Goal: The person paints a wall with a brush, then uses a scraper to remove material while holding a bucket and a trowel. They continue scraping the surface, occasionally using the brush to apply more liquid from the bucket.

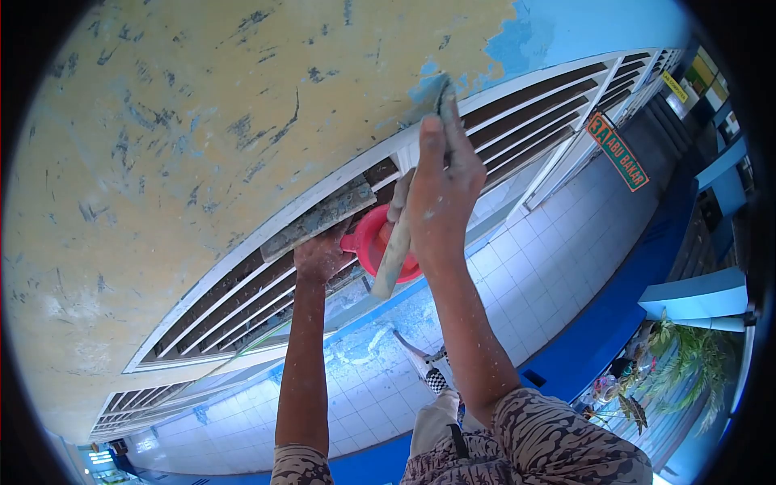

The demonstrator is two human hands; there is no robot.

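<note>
My right hand (440, 190) is raised to the wall, closed around a scraper (393, 260) with a long, pale, dirt-smeared handle. Its thumb and forefinger lie along the tool, whose dark tip meets the wall at the edge of the peeling paint. Lower and to the left, my left hand (322, 255) grips the short handle of a pink plastic dipper (373, 257); orange-red shows inside it. A grey, stained flat board (319, 218) lies right against the left hand's fingers, partly covering them. Pale specks dot both forearms.
The yellow wall (202, 121) carries dark scuffs and bare blue patches (517, 40). White louvred windows (533, 121) run below. A sign (618, 151) hangs at the right. Underneath are white tiles (558, 242), a blue ledge (598, 311) and potted plants (687, 364).
</note>
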